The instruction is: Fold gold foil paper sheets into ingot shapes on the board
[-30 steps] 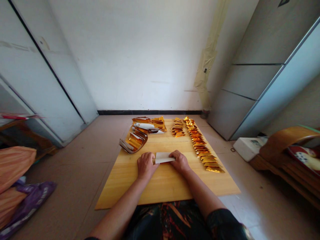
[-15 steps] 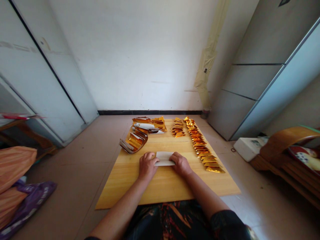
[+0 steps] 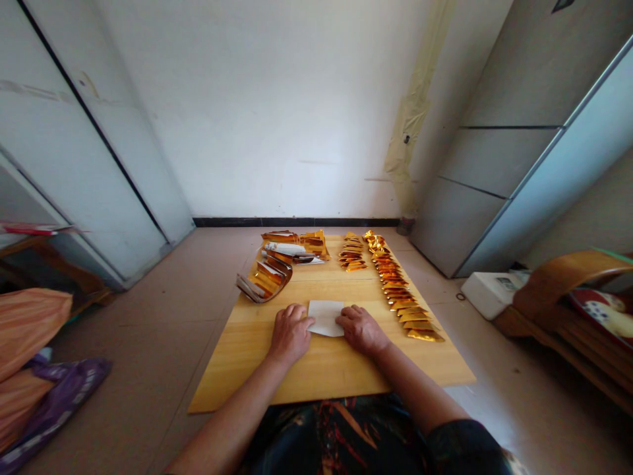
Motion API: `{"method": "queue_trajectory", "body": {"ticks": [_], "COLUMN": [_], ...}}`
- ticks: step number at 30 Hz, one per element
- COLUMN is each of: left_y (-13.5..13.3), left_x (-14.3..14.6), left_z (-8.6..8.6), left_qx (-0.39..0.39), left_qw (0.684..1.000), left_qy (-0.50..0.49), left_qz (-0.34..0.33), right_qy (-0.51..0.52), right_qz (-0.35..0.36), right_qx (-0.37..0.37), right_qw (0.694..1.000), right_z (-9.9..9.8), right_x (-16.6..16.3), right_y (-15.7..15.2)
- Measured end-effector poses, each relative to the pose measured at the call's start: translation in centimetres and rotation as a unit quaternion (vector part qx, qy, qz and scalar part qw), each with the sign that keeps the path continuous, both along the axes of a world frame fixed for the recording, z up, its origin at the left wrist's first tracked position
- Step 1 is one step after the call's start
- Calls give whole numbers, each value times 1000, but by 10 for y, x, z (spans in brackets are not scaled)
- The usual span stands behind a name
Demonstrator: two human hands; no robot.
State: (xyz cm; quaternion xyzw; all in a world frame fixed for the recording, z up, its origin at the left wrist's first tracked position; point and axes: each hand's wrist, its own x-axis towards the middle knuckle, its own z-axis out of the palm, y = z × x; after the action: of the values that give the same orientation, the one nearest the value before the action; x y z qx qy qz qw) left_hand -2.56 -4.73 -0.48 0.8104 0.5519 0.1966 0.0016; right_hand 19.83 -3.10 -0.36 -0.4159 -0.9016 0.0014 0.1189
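Observation:
A white sheet of paper (image 3: 326,316) lies flat on a wooden board (image 3: 326,369) in front of me. My left hand (image 3: 289,333) has its curled fingers pinching the sheet's left edge. My right hand (image 3: 362,328) holds the right edge in the same way. Both hands rest on the board. A long row of folded gold foil pieces (image 3: 398,290) runs along the board's right side, and a shorter row (image 3: 352,254) lies beside it.
A curved stack of gold foil sheets (image 3: 266,280) and more foil sheets (image 3: 297,246) sit at the board's far left. A white box (image 3: 489,290) and a wooden chair (image 3: 568,297) stand to the right. Purple and orange bags (image 3: 44,369) lie at the left.
The white sheet shows more area and has come a little nearer to me. Both hands slid slightly toward me along with it.

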Motion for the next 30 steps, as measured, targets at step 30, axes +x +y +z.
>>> {"method": "queue_trajectory", "body": {"ticks": [30], "left_y": [15], "left_x": [18], "left_z": [-8], "left_qx": [30], "left_qw": [996], "left_qy": [78], "left_qz": [-14], "right_qy": [-7], "right_qz": [-264], "right_qx": [-118], "right_qw": [957], "right_z": [19], "right_x": [-50], "right_y": [24]}}
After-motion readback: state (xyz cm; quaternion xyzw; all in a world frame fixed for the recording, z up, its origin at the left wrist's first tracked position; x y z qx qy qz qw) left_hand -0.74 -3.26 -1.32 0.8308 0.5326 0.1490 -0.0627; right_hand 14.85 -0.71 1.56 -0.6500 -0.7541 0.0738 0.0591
